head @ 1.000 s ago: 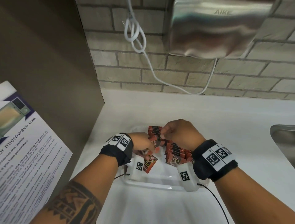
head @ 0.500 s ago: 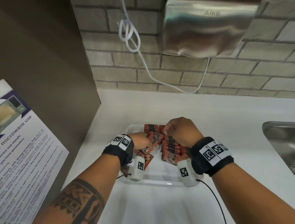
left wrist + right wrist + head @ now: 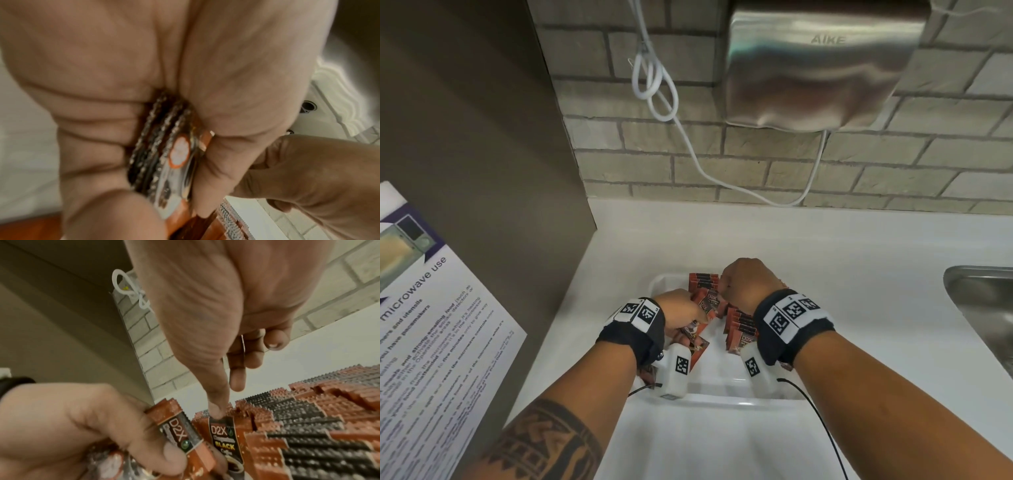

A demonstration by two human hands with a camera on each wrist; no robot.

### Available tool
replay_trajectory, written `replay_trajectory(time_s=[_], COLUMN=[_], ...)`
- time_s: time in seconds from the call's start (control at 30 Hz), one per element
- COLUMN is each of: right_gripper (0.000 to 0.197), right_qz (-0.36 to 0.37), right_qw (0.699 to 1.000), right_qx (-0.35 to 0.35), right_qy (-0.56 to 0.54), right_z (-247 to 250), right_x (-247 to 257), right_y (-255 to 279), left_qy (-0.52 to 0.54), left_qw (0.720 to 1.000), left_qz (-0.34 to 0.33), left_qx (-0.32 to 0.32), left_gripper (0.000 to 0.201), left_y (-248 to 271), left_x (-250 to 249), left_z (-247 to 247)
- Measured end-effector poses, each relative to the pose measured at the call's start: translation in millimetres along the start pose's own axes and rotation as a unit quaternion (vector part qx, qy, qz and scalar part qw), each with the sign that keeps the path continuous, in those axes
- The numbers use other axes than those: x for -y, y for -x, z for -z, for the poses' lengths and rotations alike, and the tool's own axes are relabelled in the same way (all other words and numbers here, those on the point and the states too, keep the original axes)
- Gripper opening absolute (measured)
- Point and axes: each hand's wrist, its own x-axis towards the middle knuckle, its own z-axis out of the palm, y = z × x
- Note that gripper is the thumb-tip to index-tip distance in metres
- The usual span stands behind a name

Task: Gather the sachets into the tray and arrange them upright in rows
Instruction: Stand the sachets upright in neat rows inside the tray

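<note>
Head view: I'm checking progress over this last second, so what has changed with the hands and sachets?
Little changed. The left hand still grips its bundle of sachets at the tray's left side. The right hand stays over the upright rows, one of its fingers on a sachet's top edge. The camera itself shifted slightly. No sachet was visibly let go.
</note>
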Motion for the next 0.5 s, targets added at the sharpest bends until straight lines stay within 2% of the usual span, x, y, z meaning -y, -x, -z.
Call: replay_trajectory(time_s=[0.3, 0.5], right_gripper=[0.014, 0.022], right_qz=[-0.008, -0.008], right_qw=[0.999, 1.000], right_qx=[0.017, 0.002], right_qy=[0.045, -0.002], right_z=[-5, -3], right_x=[11, 17], right_y=[-12, -11], left_qy=[-0.039, -0.042], left_qw=[0.999, 0.999], left_qz=[-0.012, -0.015], left_qx=[-0.016, -0.008], left_gripper=[0.029, 0.034], left_y=[-6, -11], left_x=[8, 10], left_z=[-3, -6])
